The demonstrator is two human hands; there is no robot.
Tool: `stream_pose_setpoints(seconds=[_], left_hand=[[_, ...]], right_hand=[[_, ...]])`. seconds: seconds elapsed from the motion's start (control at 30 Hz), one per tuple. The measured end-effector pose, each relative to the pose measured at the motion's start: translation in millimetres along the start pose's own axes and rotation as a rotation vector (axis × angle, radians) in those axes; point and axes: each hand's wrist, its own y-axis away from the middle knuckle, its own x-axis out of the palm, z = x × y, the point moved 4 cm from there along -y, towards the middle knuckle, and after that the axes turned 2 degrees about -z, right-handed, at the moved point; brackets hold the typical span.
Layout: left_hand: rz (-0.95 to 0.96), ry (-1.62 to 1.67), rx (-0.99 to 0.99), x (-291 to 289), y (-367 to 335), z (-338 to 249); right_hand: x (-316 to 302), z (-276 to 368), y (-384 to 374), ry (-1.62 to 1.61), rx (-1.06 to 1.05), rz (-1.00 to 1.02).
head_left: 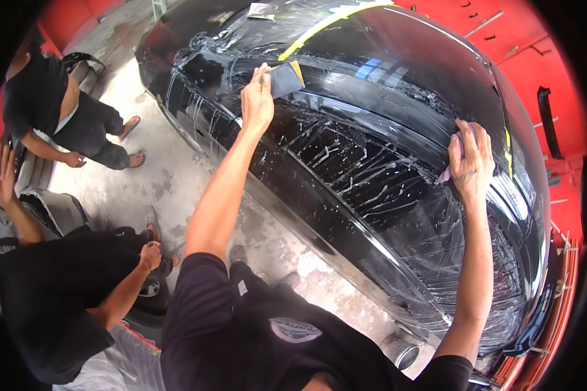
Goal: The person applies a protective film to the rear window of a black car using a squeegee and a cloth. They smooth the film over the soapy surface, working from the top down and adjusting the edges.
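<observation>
A black car body (346, 215) curves in front of me, wet and streaked with whitish, milky liquid. My left hand (258, 99) is closed on a grey sheet of sandpaper (285, 79) with a yellowish edge, held by its left side over the upper panel. Further right, my right hand (473, 159) presses on the car's surface with bent fingers. Under those fingers shows part of a purple piece (444, 176), cloth or a soft pad; its kind is mostly hidden by the hand. Yellow masking tape (319, 27) runs along the far panel.
Two people in black shirts, one standing (42, 91) and one nearer (52, 293), are at my left, beside car parts. A small paper piece (262, 11) lies on the car. A round container (406, 355) stands on the concrete floor near my feet. Red walls (528, 72) rise behind.
</observation>
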Motion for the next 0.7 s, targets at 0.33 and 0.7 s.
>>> stream_pose_setpoints(seconds=[0.33, 0.7], left_hand=[[-0.182, -0.275, 0.297, 27.7, 24.8, -40.6], [0.009, -0.109, 0.391, 44.5, 13.1, -24.5]], right_hand=[[0.3, 2.0, -1.4, 0.032, -0.002, -0.022], [0.5, -4.6, 8.4, 0.040, 0.010, -0.028]])
